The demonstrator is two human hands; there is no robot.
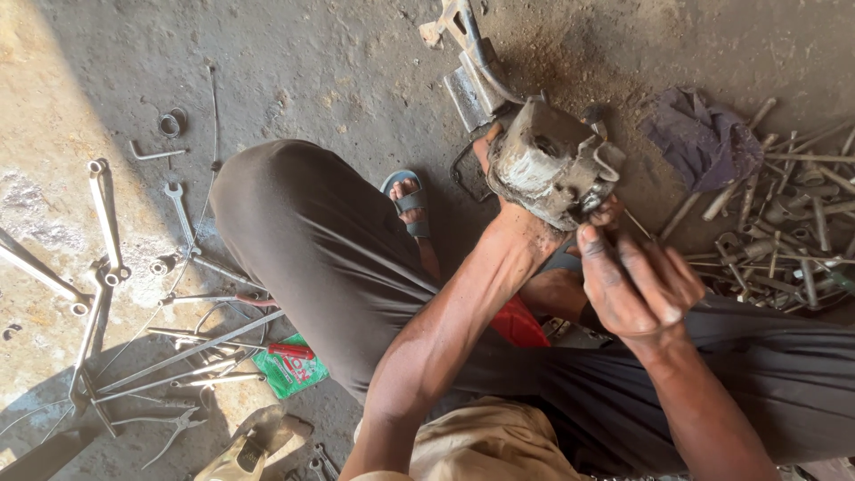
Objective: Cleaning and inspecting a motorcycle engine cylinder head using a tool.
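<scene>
We see L hand (525, 233) clamped under grimy metal casting (550, 160), held up over knee w/ long axis tilting up-left; R hand (637, 281) just below-right, fingers pinched at its lower right edge, nearer; wrenches (105, 223) on floor far left

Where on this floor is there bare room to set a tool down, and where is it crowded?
Bare: the concrete floor above the knee, beyond the wrenches. Crowded: the rod and bolt pile at right, and lower left around the pliers.
</scene>
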